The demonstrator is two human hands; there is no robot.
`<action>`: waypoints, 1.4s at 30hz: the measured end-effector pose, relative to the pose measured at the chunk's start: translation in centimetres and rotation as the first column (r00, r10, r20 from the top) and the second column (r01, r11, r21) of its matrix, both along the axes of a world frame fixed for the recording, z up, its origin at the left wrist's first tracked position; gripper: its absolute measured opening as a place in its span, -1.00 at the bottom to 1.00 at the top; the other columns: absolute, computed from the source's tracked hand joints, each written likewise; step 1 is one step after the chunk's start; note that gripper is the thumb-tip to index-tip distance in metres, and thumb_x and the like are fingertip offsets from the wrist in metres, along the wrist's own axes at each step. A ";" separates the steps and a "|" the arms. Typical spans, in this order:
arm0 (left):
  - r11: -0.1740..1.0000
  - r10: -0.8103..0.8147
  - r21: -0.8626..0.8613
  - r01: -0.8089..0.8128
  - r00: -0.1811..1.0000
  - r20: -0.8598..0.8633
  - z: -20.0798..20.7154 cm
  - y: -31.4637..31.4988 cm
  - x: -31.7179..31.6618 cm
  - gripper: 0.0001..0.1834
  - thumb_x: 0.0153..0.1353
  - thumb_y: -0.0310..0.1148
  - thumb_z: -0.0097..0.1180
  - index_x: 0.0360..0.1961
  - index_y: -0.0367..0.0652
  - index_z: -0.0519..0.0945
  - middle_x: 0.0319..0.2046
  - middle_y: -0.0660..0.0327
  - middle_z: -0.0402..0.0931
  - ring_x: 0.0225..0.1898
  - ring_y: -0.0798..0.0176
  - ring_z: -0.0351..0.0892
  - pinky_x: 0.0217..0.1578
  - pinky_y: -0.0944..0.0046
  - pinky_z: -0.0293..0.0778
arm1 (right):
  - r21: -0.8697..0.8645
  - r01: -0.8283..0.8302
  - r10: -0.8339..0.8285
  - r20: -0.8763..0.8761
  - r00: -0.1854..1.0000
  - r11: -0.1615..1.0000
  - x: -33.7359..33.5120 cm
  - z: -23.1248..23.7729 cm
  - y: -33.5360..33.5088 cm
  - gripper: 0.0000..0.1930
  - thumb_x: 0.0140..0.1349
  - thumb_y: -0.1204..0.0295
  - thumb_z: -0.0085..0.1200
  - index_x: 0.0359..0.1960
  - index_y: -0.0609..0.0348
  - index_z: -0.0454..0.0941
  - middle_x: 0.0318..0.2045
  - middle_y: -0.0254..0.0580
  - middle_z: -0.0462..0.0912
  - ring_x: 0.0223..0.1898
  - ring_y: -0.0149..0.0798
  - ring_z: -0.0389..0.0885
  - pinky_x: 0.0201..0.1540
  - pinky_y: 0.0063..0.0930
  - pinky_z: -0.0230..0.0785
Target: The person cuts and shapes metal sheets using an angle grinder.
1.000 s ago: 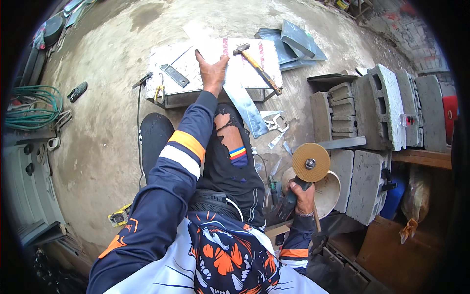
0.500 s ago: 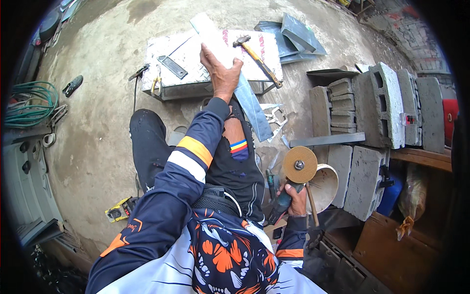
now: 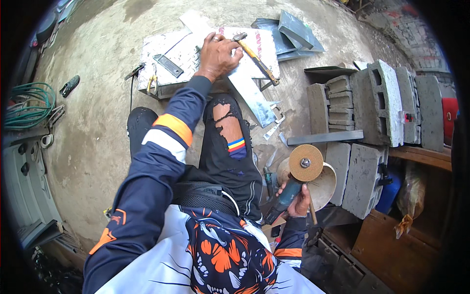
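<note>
My right hand (image 3: 299,202) is wrapped round the body of an angle grinder (image 3: 289,192), whose tan disc (image 3: 306,164) faces up. It is held beside my right thigh, over a pale round bucket (image 3: 325,188). My left hand (image 3: 219,58) is closed over a long, shiny sheet-metal channel (image 3: 252,98) lying slantwise across a low work table (image 3: 152,73). The channel's near end sticks out past the table's edge by my right knee. A hammer (image 3: 255,60) with a yellow and black handle lies just right of that hand. To its left are a flat metal tool (image 3: 168,65) and yellow-handled pliers (image 3: 152,84).
Bent sheet-metal pieces (image 3: 296,32) lie beyond the table. Concrete blocks (image 3: 377,105) are stacked at the right, with a metal bar (image 3: 325,137) lying before them. Locking pliers (image 3: 279,117) lie near the channel's end. A green hose coil (image 3: 29,105) sits at far left.
The channel has come down onto the table, my left hand now over its top. My right hand has moved the grinder slightly right.
</note>
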State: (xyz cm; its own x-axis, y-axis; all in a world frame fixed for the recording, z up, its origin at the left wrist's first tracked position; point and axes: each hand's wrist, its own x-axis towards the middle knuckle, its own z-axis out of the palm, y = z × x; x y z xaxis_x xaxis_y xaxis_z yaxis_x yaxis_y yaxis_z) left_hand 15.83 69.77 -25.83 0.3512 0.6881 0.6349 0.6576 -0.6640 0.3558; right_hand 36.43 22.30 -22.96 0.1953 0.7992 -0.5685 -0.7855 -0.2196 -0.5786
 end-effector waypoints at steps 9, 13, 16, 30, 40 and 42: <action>0.988 -0.120 -0.143 0.061 0.882 -0.456 2.2 3.3 -2.0 -0.44 0.39 0.03 -0.12 -0.49 -0.05 0.79 -0.52 0.14 0.68 -0.29 0.16 0.65 0.17 0.06 0.25 | 0.016 0.065 -0.064 -0.033 0.997 0.998 0.5 -0.1 -0.2 -0.24 0.43 -0.14 -0.20 0.36 0.32 0.19 -0.07 0.15 0.56 -0.13 0.02 0.63 -0.04 0.02 0.53; 0.984 -0.178 -0.081 0.159 0.887 -0.426 2.7 2.5 -0.2 -0.45 0.36 -0.04 -0.16 -0.59 -0.02 0.76 -0.61 0.10 0.64 -0.45 0.14 0.63 0.07 0.13 0.29 | 0.018 0.094 -0.094 -0.011 0.995 0.995 1.6 -1.7 -0.2 -0.19 0.39 -0.28 -0.24 0.25 0.32 0.27 -0.10 0.09 0.56 -0.15 -0.02 0.64 -0.15 -0.10 0.58; 0.987 -0.160 -0.097 0.130 0.864 -0.477 3.1 2.4 0.8 -0.46 0.33 -0.09 -0.14 -0.67 -0.06 0.71 -0.63 0.10 0.63 -0.48 0.16 0.60 0.00 0.13 0.30 | -0.098 0.124 -0.117 0.075 0.990 0.988 3.7 -2.9 -0.5 -0.19 0.33 -0.35 -0.20 0.09 0.28 0.38 -0.22 0.03 0.60 -0.26 -0.07 0.67 -0.27 -0.18 0.60; 0.997 -0.072 -0.025 0.068 0.914 -0.400 2.1 -0.8 0.6 -0.48 0.31 -0.06 -0.04 -0.65 -0.08 0.75 -0.62 0.13 0.66 -0.38 0.20 0.65 0.13 0.13 0.27 | -0.479 -0.096 0.369 0.517 0.773 0.873 4.6 3.7 4.3 -0.71 0.23 0.29 0.28 -0.24 0.20 0.45 -0.54 -0.26 0.58 -0.62 -0.35 0.60 -0.55 -0.46 0.50; 0.995 -0.102 -0.073 0.075 0.859 -0.502 2.2 -1.4 0.6 -0.53 0.31 -0.07 -0.06 -0.60 0.03 0.77 -0.58 0.12 0.66 -0.40 0.21 0.64 0.09 0.11 0.27 | -0.522 -0.220 0.546 0.629 0.554 0.824 1.9 3.8 4.2 -0.69 0.14 0.39 0.32 -0.21 0.29 0.49 -0.48 -0.27 0.62 -0.60 -0.41 0.57 -0.52 -0.52 0.43; 0.995 -0.099 -0.056 0.082 0.876 -0.472 2.6 -1.6 0.7 -0.52 0.32 -0.07 -0.07 -0.60 0.02 0.77 -0.58 0.11 0.66 -0.42 0.20 0.63 0.08 0.10 0.27 | -0.532 -0.215 0.549 0.619 0.561 0.819 1.2 4.1 4.1 -0.70 0.14 0.42 0.30 -0.19 0.30 0.49 -0.45 -0.24 0.64 -0.58 -0.40 0.57 -0.50 -0.51 0.43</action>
State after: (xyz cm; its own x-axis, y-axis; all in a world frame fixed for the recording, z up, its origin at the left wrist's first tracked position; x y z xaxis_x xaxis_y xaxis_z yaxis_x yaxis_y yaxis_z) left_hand 16.54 68.19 -23.19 0.6660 0.6565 0.3542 0.6907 -0.7220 0.0394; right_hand 37.61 26.39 -18.83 0.3927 0.6677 -0.6324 0.0694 -0.7072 -0.7036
